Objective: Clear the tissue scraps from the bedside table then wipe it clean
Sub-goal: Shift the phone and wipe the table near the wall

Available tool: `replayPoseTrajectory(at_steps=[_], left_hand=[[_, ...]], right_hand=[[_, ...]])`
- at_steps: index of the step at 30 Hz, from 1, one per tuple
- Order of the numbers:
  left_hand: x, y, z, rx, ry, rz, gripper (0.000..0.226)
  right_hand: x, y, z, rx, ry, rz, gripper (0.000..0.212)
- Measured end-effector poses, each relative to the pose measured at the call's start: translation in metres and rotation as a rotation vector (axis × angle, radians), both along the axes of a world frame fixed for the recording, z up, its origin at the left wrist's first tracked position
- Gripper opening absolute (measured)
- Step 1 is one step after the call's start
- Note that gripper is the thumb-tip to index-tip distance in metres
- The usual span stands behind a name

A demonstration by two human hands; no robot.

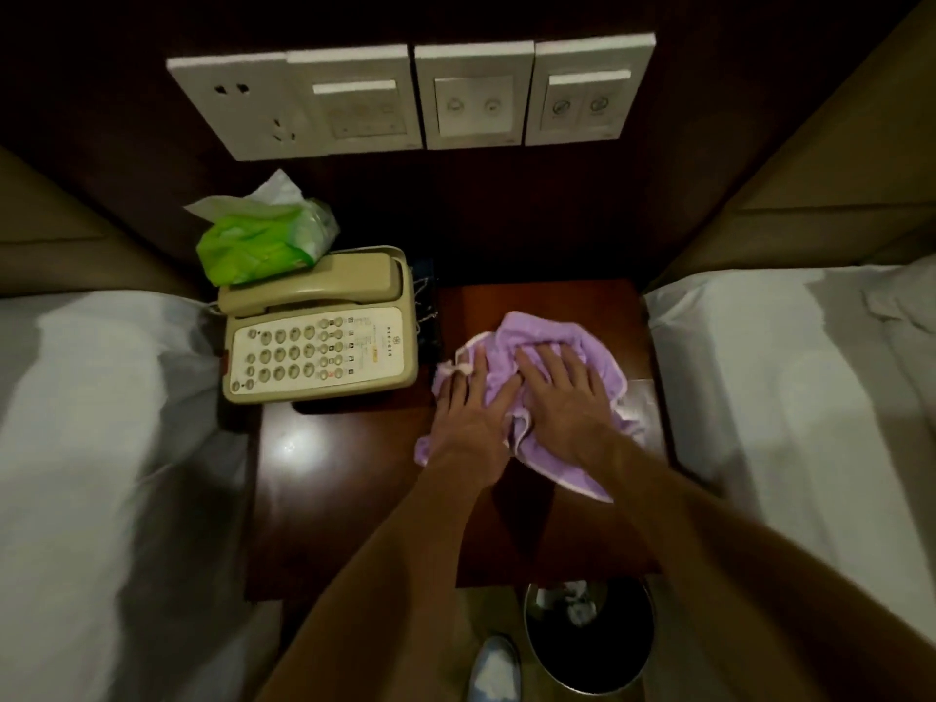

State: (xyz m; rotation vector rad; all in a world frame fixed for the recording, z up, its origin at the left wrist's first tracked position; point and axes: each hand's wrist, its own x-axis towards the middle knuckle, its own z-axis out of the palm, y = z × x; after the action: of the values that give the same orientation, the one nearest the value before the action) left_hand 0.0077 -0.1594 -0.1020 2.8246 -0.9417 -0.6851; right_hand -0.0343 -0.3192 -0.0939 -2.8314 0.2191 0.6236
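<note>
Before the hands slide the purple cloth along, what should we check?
1. Left hand and right hand flat on the purple cloth: ok.
2. Scraps in the bin, not on the table: ok.
3. Pale patch at the table's right edge, scrap or glare: cannot tell.
4. Phone apart from the cloth, handset seated: ok.
5. Table under the phone wiped: cannot tell.
</note>
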Motion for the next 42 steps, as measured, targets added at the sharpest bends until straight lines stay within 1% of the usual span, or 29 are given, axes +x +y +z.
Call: replayPoseTrajectory(at_steps=[1, 2, 4, 7, 9, 10, 12, 13, 14, 15, 16, 17, 18, 19, 20, 21, 22, 24, 25, 27, 28, 29, 31, 33, 36, 38, 42], left_hand=[[-0.013, 0.007, 0.003, 0.005, 0.032, 0.008, 0.097], [-0.026, 0.015, 0.004, 0.010, 0.050, -0.004, 0.099], [-0.057, 0.033, 0.008, 0.009, 0.059, -0.031, 0.092], [-0.100, 0.050, 0.010, 0.019, 0.095, 0.051, 0.083], [-0.119, 0.055, 0.012, 0.055, 0.184, 0.074, 0.080], [-0.130, 0.059, 0.009, 0.035, 0.203, 0.073, 0.080], [-0.144, 0.066, 0.002, -0.056, 0.140, 0.020, 0.087], [-0.150, 0.071, -0.005, -0.104, 0.118, 0.030, 0.097], [-0.154, 0.075, -0.010, -0.106, 0.096, 0.030, 0.107], [-0.159, 0.076, -0.012, -0.097, 0.107, 0.037, 0.118], [-0.160, 0.077, -0.015, -0.087, 0.147, 0.041, 0.125], [-0.155, 0.076, -0.013, -0.060, 0.195, 0.035, 0.126], [-0.147, 0.072, -0.007, -0.015, 0.194, -0.001, 0.121], [-0.140, 0.066, -0.006, 0.041, 0.199, -0.049, 0.112], [-0.131, 0.058, -0.001, 0.050, 0.197, -0.043, 0.103], [-0.121, 0.045, 0.002, 0.022, 0.175, -0.015, 0.096], [-0.107, 0.030, 0.005, -0.015, 0.143, 0.014, 0.091], [-0.076, -0.003, 0.007, -0.056, 0.107, 0.036, 0.087], [-0.057, -0.018, 0.006, -0.060, 0.090, 0.027, 0.087], [-0.020, -0.045, 0.003, -0.048, 0.017, -0.031, 0.089], [-0.004, -0.060, 0.002, -0.052, -0.003, -0.058, 0.086], [0.010, -0.074, 0.002, -0.045, -0.016, -0.087, 0.079], [0.026, -0.099, 0.003, 0.009, -0.023, -0.136, 0.072], [0.030, -0.110, 0.003, 0.028, -0.035, -0.158, 0.074], [0.021, -0.102, 0.001, -0.018, -0.071, -0.207, 0.076], [0.010, -0.093, 0.004, -0.039, -0.053, -0.255, 0.078], [-0.036, -0.077, 0.011, -0.005, -0.005, -0.311, 0.087]], right_hand=[[-0.018, 0.011, 0.001, 0.023, -0.009, -0.032, 0.092], [-0.037, 0.022, 0.003, 0.042, -0.004, -0.056, 0.090], [-0.071, 0.043, 0.002, 0.050, 0.018, -0.087, 0.091], [-0.118, 0.069, -0.006, 0.030, 0.049, -0.094, 0.097], [-0.146, 0.082, -0.009, 0.026, 0.005, -0.128, 0.096], [-0.155, 0.089, -0.002, 0.023, -0.041, -0.152, 0.091], [-0.170, 0.098, 0.001, 0.016, -0.041, -0.209, 0.078], [-0.169, 0.101, -0.002, 0.018, 0.006, -0.244, 0.076], [-0.169, 0.101, -0.004, 0.012, 0.058, -0.261, 0.077], [-0.169, 0.101, -0.010, 0.032, 0.051, -0.300, 0.080], [-0.166, 0.099, -0.021, 0.062, 0.048, -0.326, 0.082], [-0.163, 0.096, -0.024, 0.074, -0.016, -0.377, 0.074], [-0.159, 0.090, -0.025, 0.079, -0.039, -0.352, 0.066], [-0.157, 0.084, -0.024, 0.063, -0.082, -0.292, 0.068], [-0.146, 0.080, -0.013, 0.074, -0.087, -0.231, 0.071], [-0.134, 0.072, -0.006, 0.091, -0.106, -0.234, 0.074], [-0.118, 0.060, 0.003, 0.102, -0.165, -0.248, 0.074], [-0.083, 0.033, 0.001, 0.168, -0.146, -0.302, 0.068], [-0.066, 0.016, -0.003, 0.153, -0.134, -0.290, 0.069], [-0.032, -0.021, -0.007, 0.067, -0.168, -0.223, 0.079], [-0.020, -0.040, -0.008, 0.035, -0.183, -0.207, 0.084], [-0.009, -0.057, -0.010, -0.006, -0.196, -0.195, 0.083], [0.002, -0.080, -0.016, -0.036, -0.225, -0.208, 0.071], [0.004, -0.089, -0.022, -0.020, -0.248, -0.228, 0.069], [-0.011, -0.082, -0.025, -0.014, -0.281, -0.278, 0.068], [-0.033, -0.069, -0.024, -0.036, -0.256, -0.327, 0.067], [-0.095, -0.038, -0.024, -0.083, -0.207, -0.377, 0.066]])
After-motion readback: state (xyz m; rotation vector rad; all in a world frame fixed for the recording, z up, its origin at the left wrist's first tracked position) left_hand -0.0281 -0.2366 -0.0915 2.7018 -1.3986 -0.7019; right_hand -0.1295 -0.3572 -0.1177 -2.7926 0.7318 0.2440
